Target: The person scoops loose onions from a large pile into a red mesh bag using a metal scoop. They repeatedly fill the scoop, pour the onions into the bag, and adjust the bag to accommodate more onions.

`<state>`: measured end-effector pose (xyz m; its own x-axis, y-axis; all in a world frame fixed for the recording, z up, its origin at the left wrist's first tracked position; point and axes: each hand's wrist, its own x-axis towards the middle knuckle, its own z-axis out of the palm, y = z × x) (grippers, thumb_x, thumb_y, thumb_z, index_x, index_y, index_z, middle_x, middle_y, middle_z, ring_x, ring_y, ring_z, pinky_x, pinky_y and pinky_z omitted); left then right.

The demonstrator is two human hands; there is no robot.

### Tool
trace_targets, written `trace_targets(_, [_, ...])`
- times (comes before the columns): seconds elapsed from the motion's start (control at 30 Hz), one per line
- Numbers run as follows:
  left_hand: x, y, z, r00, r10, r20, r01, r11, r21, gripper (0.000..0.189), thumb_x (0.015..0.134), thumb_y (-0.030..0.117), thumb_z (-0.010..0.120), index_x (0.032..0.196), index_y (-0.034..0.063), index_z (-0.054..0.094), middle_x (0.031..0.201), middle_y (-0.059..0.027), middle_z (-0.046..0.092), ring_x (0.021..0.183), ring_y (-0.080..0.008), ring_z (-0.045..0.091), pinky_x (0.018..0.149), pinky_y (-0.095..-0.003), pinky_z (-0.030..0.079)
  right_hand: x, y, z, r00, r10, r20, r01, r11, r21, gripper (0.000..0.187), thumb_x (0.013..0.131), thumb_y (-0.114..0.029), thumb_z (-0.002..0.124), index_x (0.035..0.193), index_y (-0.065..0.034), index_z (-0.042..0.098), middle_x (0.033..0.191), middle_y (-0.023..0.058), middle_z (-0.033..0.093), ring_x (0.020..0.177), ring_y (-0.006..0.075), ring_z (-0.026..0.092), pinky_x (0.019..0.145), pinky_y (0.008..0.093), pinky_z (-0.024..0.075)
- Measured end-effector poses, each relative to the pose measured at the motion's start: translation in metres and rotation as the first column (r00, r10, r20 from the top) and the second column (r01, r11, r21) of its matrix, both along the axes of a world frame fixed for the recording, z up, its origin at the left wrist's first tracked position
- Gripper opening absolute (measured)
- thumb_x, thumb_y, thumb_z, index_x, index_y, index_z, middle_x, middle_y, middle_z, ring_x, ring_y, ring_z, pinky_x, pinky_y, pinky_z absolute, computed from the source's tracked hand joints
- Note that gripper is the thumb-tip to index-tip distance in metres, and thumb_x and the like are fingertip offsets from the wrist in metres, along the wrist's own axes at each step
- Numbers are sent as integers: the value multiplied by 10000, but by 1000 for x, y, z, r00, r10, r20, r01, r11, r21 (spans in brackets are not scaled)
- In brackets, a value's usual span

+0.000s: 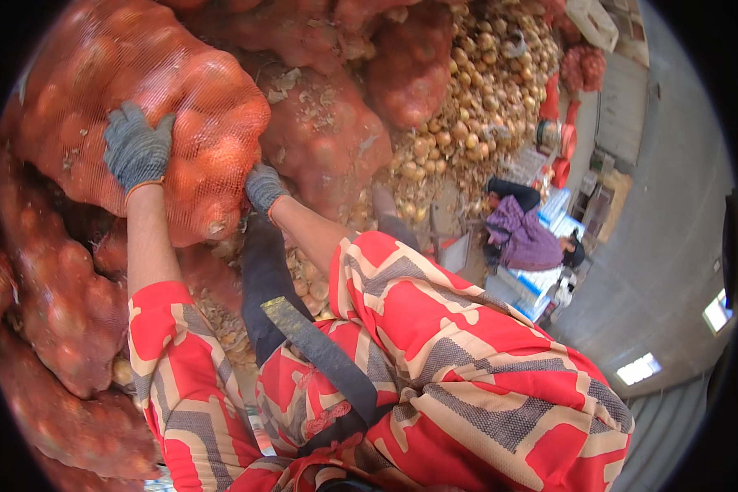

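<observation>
A large red mesh sack of onions (pixel 215 86) bulges before me at the upper left. My left hand (pixel 136 146), in a grey knitted glove with an orange cuff, lies on top of it with thumb and fingers apart. At the sack's right edge, my right hand (pixel 264 187) wears a matching glove. It holds the sack there, and its fingertips are hidden behind the mesh. Another filled mesh sack (pixel 326 138) lies just beyond this hand, with dry onion skins on it.
More filled onion sacks (pixel 67 320) are stacked along the left. Loose onions (pixel 486 74) form a heap at the upper right. A person in purple (pixel 523 230) is farther right, near red buckets (pixel 567 141) and a small metal-framed stool (pixel 452 249). Onions and skins litter the floor around my legs.
</observation>
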<state>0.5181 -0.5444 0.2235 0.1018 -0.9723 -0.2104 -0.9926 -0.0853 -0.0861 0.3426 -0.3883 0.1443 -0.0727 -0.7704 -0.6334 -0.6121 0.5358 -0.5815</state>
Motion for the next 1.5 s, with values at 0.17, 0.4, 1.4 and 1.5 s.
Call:
trace_targets(0.17, [0,4,-9,1000,14,8,-13,993,-114,768,784,563,579,1329,53,400,1344,-199,426,1185,-364,458,938,-470,411,-9,-17,9,770,-467,434,391,884,257,174,822,-135,491,904,-78,632,825,156,614,754,308,617,650,396,496])
trace_targets(0.4, [-16,62,-28,997,78,-25,-82,916,-394,712,794,550,563,1297,59,446,1316,-203,462,1177,-356,472,965,-440,391,-48,-19,43,383,-654,652,362,756,546,139,839,-152,495,840,-105,626,760,122,606,701,283,618,598,377,490])
trace_targets(1.4, [-209,62,-107,892,344,-293,-449,750,-486,579,793,531,615,978,-15,657,959,-219,630,927,-356,574,857,-426,438,-349,73,-61,935,4,354,30,996,-89,205,873,-175,494,961,-21,597,827,198,613,751,337,597,686,420,469])
trace_targets(1.5, [-216,56,-105,860,390,-328,-504,749,-430,588,786,544,614,973,-11,666,982,-210,636,941,-351,577,871,-412,439,-356,64,-57,919,8,395,-3,1000,-14,265,866,-260,484,946,-38,602,860,236,619,813,410,588,707,461,462])
